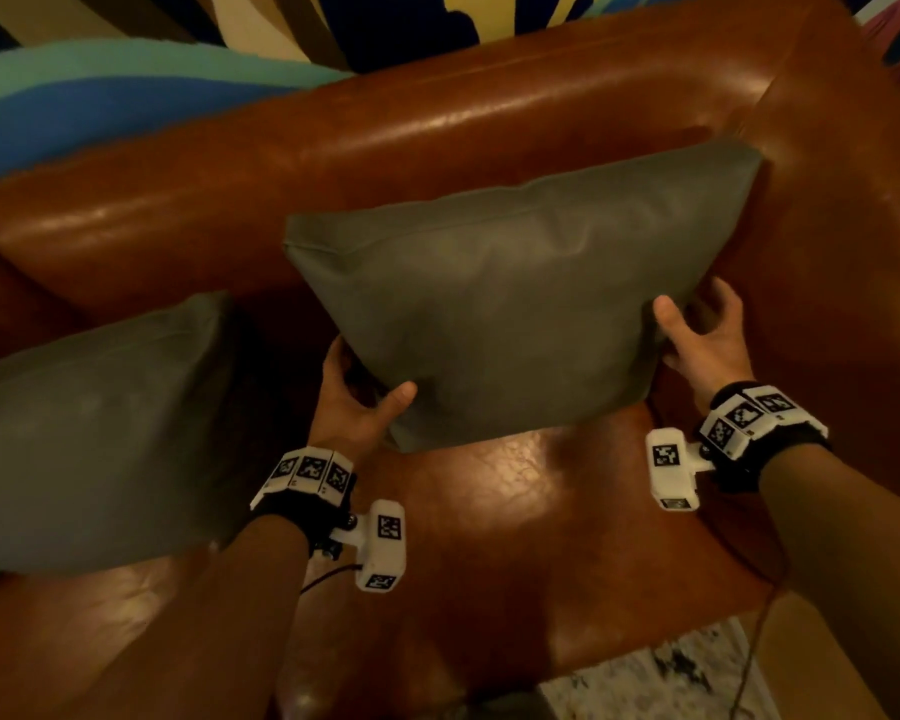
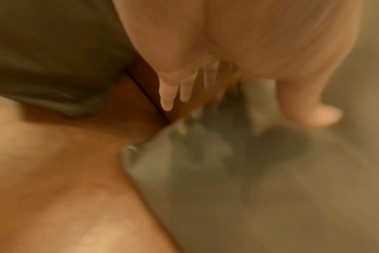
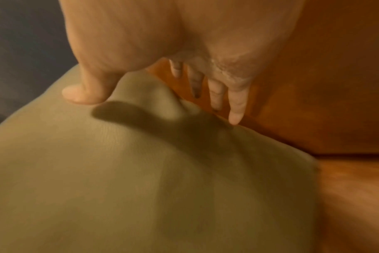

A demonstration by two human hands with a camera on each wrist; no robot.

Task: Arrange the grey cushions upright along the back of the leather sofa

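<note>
A grey cushion stands tilted against the back of the brown leather sofa, near its right end. My left hand holds its lower left corner, thumb on the front and fingers behind. At its lower right edge my right hand holds it the same way. A second grey cushion leans on the sofa back to the left, untouched. The left wrist view is blurred.
The sofa's right armrest rises close beside the held cushion. A colourful painted wall lies behind the sofa. A speckled rug and a thin cable lie at the sofa's front right.
</note>
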